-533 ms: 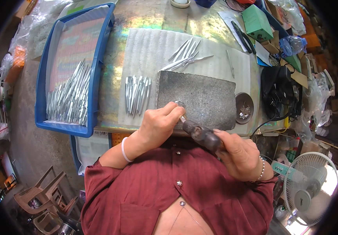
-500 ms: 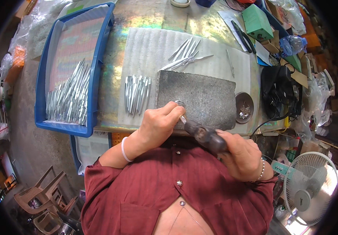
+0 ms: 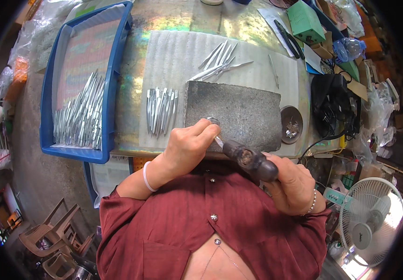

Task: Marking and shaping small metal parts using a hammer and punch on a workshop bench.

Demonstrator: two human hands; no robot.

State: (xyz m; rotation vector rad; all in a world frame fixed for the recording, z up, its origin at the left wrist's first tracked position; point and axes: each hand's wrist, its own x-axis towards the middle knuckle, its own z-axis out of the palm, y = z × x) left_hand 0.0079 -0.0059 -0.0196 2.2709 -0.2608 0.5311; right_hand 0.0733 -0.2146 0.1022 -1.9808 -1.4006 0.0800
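My left hand (image 3: pixel 189 142) is closed, pinching slim silver tweezers (image 3: pixel 218 141) at the near edge of a grey stone block (image 3: pixel 238 109). Most of the tweezers is hidden by the fingers; a shiny rounded bit shows just beyond them. My right hand (image 3: pixel 291 184) grips a hammer (image 3: pixel 249 161), whose handle is mostly hidden. The dark hammer head has one end close to the tweezers; I cannot tell whether they touch. Left of the block lies a row of similar tweezers (image 3: pixel 160 112), and behind it a loose fanned pile (image 3: pixel 217 60).
A blue tray (image 3: pixel 112 93) with many silver pieces stands at the left. Right of the block are a small dark bowl (image 3: pixel 291 125) with metal bits, a black device with a cable (image 3: pixel 330 107), black-handled pliers (image 3: pixel 289 39) and a green box (image 3: pixel 306 21). A fan (image 3: pixel 372 221) stands lower right.
The hammer head has shifted slightly right and lower, turning its top more into sight, as my right hand moved a little right. My left hand keeps its pinch in nearly the same place.
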